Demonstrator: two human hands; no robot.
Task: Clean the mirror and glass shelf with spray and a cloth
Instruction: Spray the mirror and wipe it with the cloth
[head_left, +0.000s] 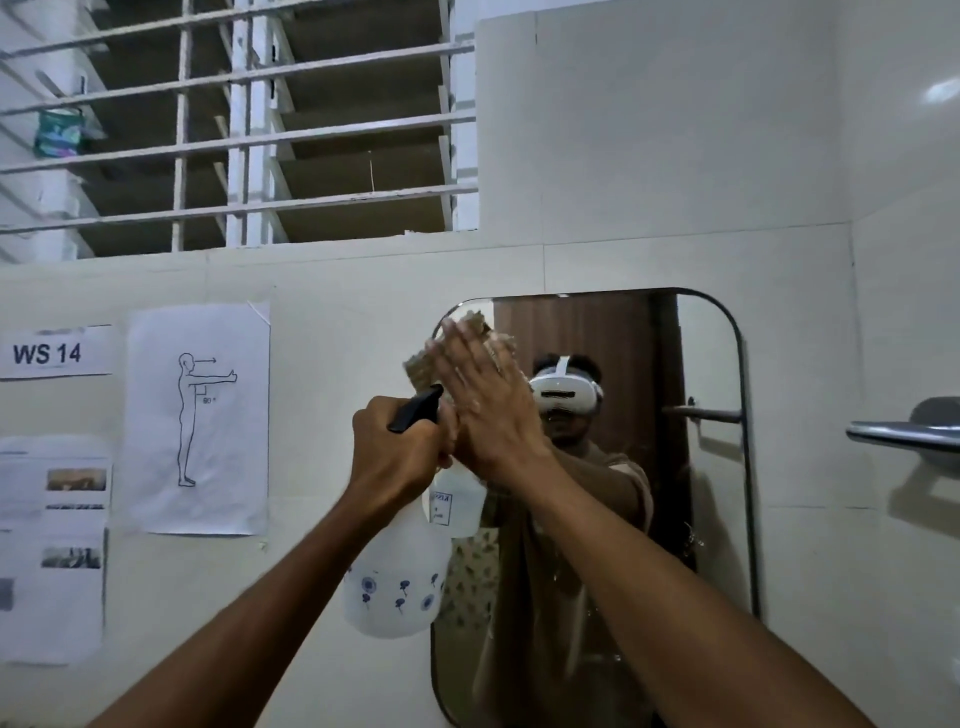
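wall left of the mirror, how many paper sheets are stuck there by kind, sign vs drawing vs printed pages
Text sign "WS 14": 1
Body-posture drawing: 1
Printed pages with small photos: 1 column; separate sheets cannot be told
Total: at least 3 sheets

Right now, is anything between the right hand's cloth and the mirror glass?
Nothing visible. The right hand presses the cloth flat against the upper left of the mirror with straight fingers. The spray bottle, gripped by the left hand, hangs below and left of the cloth.
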